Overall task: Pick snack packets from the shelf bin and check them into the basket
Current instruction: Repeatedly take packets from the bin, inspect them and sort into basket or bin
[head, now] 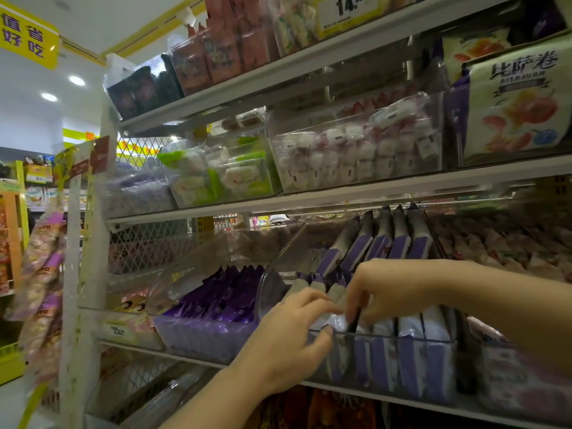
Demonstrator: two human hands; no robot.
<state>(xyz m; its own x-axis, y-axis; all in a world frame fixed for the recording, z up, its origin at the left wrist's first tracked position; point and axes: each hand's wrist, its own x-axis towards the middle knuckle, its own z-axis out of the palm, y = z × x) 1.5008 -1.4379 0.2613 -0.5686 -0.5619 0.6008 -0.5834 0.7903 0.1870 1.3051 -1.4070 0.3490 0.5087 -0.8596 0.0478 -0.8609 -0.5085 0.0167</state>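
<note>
A clear plastic shelf bin (pixel 402 339) holds upright white-and-purple snack packets (pixel 411 332) in rows. My left hand (pixel 291 335) reaches over the bin's front left corner, its fingers curled round the front packet (pixel 332 323) with the thumb at the bin's rim. My right hand (pixel 383 289) comes in from the right above the bin, and its fingertips pinch the top of the same front packets. No basket is in view.
To the left sits another clear bin of purple packets (pixel 216 305). Shelves above carry bins of white sweets (pixel 356 156), green-wrapped snacks (pixel 216 174) and large bags (pixel 513 103). Hanging snack bags (pixel 43 267) flank the white shelf post on the left.
</note>
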